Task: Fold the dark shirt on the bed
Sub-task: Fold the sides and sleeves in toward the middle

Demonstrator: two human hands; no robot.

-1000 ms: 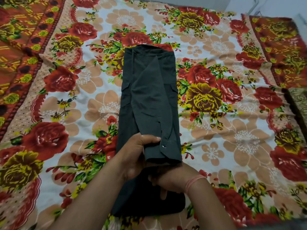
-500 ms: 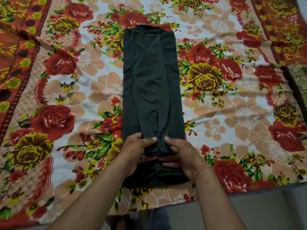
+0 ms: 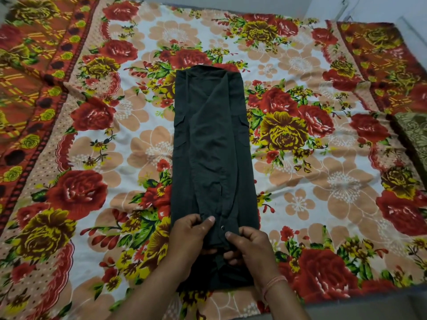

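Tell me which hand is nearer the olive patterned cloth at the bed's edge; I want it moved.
Right. The right hand pinches the dark shirt, with the olive cloth far off to its right; the left hand grips the shirt farther left.

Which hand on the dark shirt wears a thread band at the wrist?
The right hand: a pinkish thread band circles its wrist; the left hand, also gripping the dark shirt, has none.

shirt [image 3: 209, 146] on bed [image 3: 323, 181] ctr, both hands at near end
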